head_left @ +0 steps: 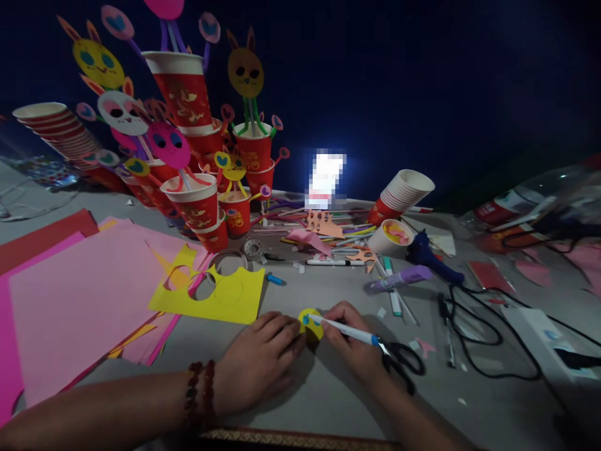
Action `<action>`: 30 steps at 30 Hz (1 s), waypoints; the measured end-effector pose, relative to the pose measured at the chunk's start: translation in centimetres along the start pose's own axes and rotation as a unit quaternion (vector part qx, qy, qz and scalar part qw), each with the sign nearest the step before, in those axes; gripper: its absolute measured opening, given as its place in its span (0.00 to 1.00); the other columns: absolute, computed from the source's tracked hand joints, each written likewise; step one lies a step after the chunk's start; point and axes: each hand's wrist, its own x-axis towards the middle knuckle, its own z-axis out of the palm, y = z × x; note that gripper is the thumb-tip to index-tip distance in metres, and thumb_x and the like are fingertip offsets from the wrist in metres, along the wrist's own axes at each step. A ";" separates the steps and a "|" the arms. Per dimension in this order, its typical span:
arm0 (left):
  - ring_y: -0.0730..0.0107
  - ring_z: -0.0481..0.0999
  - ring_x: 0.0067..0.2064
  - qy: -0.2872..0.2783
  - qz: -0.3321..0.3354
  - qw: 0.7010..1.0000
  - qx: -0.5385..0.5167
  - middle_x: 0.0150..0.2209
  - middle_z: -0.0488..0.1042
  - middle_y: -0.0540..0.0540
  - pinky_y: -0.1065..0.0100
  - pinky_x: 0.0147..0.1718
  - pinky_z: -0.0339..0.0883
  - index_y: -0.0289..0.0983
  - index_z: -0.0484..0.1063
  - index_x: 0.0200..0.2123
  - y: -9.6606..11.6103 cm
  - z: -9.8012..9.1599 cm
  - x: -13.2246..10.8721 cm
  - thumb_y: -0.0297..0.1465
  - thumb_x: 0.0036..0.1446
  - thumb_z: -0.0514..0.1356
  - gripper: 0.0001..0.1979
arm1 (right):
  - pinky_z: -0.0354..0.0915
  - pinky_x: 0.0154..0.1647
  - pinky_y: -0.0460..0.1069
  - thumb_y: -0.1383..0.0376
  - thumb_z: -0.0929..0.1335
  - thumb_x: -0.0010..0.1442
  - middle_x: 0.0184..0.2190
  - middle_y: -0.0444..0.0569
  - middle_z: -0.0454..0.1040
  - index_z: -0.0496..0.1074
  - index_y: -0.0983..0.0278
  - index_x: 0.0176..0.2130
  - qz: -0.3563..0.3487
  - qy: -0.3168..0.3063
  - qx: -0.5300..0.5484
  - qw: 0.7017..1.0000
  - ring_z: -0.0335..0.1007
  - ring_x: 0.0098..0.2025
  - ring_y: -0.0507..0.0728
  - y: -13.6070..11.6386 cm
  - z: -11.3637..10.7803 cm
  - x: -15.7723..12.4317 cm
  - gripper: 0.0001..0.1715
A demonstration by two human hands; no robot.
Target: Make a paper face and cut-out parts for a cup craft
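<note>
A small yellow paper circle [310, 323] lies on the grey table near the front edge. My left hand [260, 360], with a bead bracelet at the wrist, rests curled on the table and presses the circle's left side with its fingertips. My right hand [350, 335] grips a white marker with a blue tip [340, 327]. The tip touches the circle, where a blue mark shows.
Black scissors [404, 360] lie just right of my right hand. A yellow sheet with cut-out holes [211, 293] and pink sheets [79, 300] lie left. Decorated red paper cups [197, 200] stand behind; a glue stick [399, 279], glue gun [429, 257] and cables lie right.
</note>
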 end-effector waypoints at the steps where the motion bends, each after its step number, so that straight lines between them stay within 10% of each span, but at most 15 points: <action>1: 0.54 0.64 0.59 0.001 0.000 1.000 0.000 0.57 0.68 0.40 0.54 0.60 0.54 0.33 0.61 0.60 0.0 0.0 0.0 0.44 0.61 0.60 0.30 | 0.61 0.26 0.47 0.60 0.66 0.62 0.24 0.42 0.67 0.67 0.61 0.30 -0.002 -0.002 -0.009 1.000 0.64 0.26 0.53 0.0 0.0 0.1 0.10; 30: 0.54 0.64 0.58 0.010 -0.003 1.000 0.005 0.57 0.68 0.41 0.55 0.59 0.55 0.33 0.61 0.60 0.0 0.0 0.0 0.45 0.60 0.61 0.31 | 0.59 0.30 0.47 0.62 0.65 0.63 0.25 0.41 0.68 0.66 0.60 0.30 -0.021 -0.043 -0.057 0.997 0.65 0.28 0.54 -0.1 0.0 0.2 0.10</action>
